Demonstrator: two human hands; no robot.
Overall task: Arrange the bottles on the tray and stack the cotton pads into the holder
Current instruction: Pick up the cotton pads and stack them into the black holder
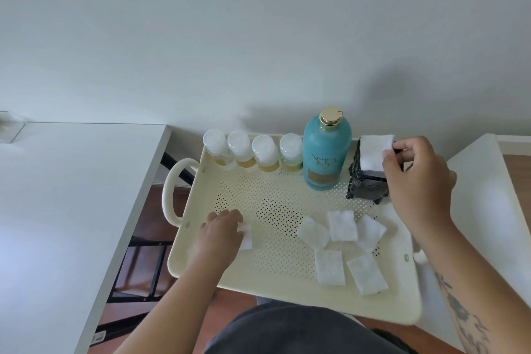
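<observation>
A cream perforated tray [281,276] holds several small clear bottles [253,152] with white caps in a row along its far edge. A tall teal bottle [326,152] with a gold cap stands to their right. At the far right corner is a black ornate holder [366,184] with white cotton pads [373,152] stacked in it. My right hand [416,178] pinches the top pad at the holder. My left hand [221,236] grips a single cotton pad [246,236] on the tray's left side. Several loose pads [342,241] lie on the tray's right front.
A white table [66,204] stands to the left, and another white surface [488,210] to the right. The tray's looped handle [172,190] sticks out on the left. A white wall runs right behind the tray. Brown floor and black table legs show below.
</observation>
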